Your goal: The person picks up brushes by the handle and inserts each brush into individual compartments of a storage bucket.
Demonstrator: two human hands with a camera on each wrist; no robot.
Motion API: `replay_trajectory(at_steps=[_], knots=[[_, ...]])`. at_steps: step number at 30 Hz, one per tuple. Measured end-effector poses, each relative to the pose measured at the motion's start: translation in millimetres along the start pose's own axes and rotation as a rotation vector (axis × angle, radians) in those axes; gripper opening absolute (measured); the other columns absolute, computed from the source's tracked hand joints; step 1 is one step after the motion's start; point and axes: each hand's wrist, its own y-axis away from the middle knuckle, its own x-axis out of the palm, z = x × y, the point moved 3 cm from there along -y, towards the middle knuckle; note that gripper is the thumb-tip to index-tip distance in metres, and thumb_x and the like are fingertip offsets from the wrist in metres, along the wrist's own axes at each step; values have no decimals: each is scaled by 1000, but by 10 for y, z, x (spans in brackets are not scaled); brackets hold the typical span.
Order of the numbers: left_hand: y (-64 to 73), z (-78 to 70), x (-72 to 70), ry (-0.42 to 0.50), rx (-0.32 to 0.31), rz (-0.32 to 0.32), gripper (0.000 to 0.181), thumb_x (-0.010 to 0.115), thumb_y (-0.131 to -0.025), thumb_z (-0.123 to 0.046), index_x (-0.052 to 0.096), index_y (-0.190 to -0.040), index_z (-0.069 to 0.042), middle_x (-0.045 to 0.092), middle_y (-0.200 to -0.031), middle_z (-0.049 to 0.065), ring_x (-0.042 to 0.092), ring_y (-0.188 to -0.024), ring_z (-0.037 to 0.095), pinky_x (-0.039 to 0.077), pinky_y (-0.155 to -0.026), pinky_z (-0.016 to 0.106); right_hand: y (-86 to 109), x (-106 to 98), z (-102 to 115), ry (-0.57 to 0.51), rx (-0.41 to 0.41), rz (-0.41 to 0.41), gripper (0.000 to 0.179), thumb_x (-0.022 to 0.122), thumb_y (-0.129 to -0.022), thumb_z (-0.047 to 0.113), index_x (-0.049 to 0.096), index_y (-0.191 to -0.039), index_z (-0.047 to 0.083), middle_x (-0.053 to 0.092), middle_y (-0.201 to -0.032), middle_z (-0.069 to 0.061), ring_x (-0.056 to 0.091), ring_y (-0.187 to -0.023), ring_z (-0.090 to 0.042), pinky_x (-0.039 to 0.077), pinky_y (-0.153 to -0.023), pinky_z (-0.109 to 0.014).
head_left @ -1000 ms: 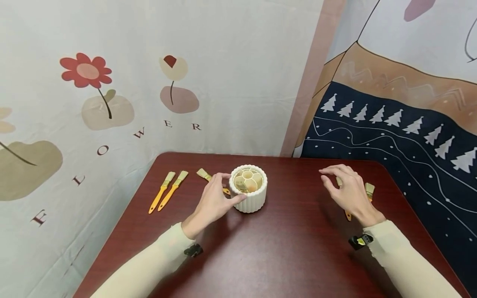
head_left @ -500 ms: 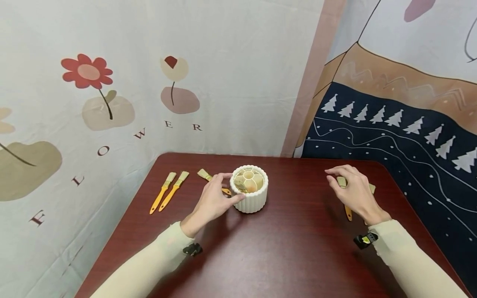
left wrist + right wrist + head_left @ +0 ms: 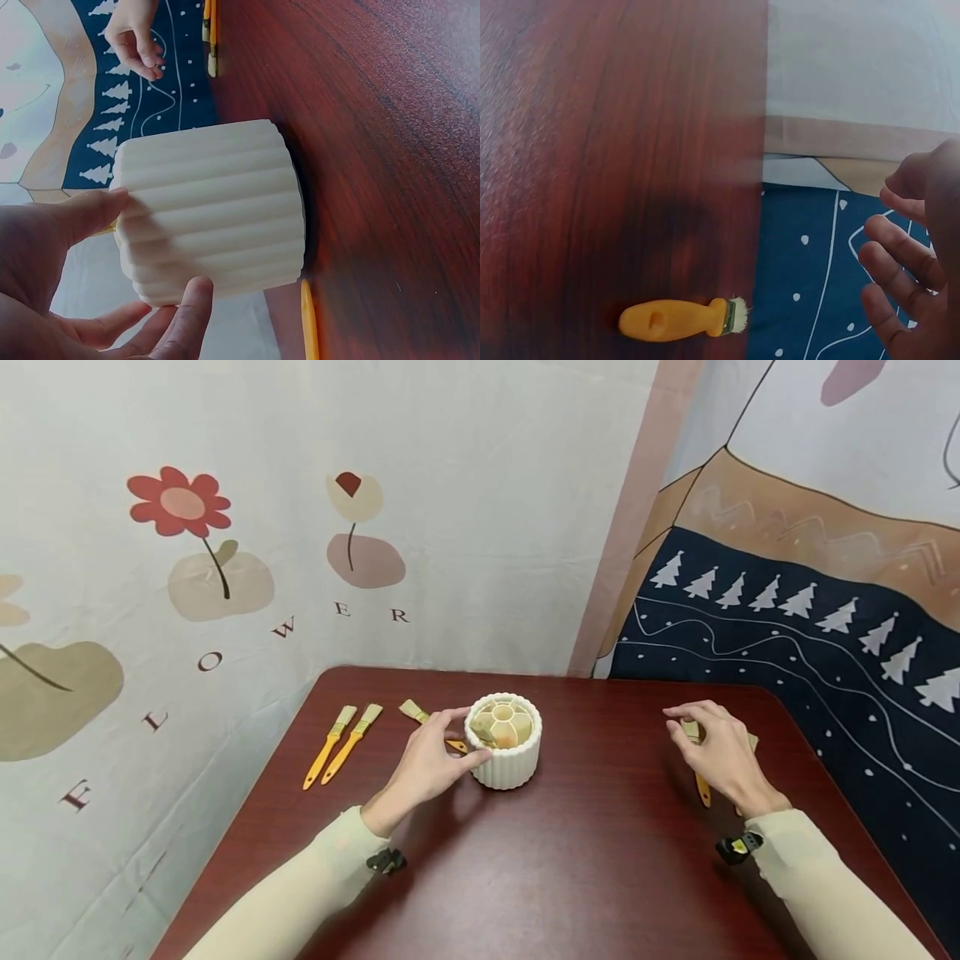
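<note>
A white ribbed brush pot (image 3: 504,768) with a flower-shaped divider stands on the dark red table (image 3: 525,877). My left hand (image 3: 429,760) grips its left side, thumb at the near rim and fingers round the far side; in the left wrist view the fingertips touch the ribbed wall (image 3: 214,210). Pale bristles of a brush (image 3: 483,732) show inside the pot. Off to the right, my right hand (image 3: 722,752) hovers with fingers loosely bent, holding nothing. Under it lie a yellow-handled paintbrush (image 3: 702,791) and another, mostly hidden one. The right wrist view shows one paintbrush (image 3: 671,319) below the hand.
Two paintbrushes (image 3: 332,747) lie side by side at the table's left. One more paintbrush (image 3: 414,710) lies partly hidden behind the left hand. A flower-print cloth (image 3: 480,527) hangs behind the table and a dark tree-print cloth (image 3: 750,635) on the right.
My right hand has shifted slightly right and down over the brushes, staying free of them. The left hand keeps its grip on the pot, which has hardly moved.
</note>
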Motion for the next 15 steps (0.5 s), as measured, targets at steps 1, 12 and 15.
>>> replay_trajectory(at_steps=[1, 12, 15], knots=[[3, 5, 0, 5, 1, 0, 81, 100, -94, -27, 64, -163, -7, 71, -149, 21, 83, -124, 42, 70, -102, 51, 12, 3, -11, 3, 2, 3, 24, 80, -108, 14, 86, -131, 11, 80, -130, -15, 70, -112, -32, 44, -85, -24], [26, 23, -5, 29, -9, -9, 79, 100, -94, -28, 64, -162, -10, 79, -146, 19, 86, -118, 40, 71, -99, 51, 63, 13, -126, 50, 35, 53, 26, 80, -110, 16, 85, -133, 8, 78, -133, -20, 72, -104, -38, 56, -83, -42], [33, 32, -8, 29, -19, -11, 78, 100, -95, -29, 64, -162, -12, 80, -143, 19, 85, -120, 40, 71, -99, 52, 57, 19, -156, 54, 44, 69, 26, 80, -110, 16, 84, -134, 7, 77, -133, -22, 72, -105, -38, 57, -83, -47]])
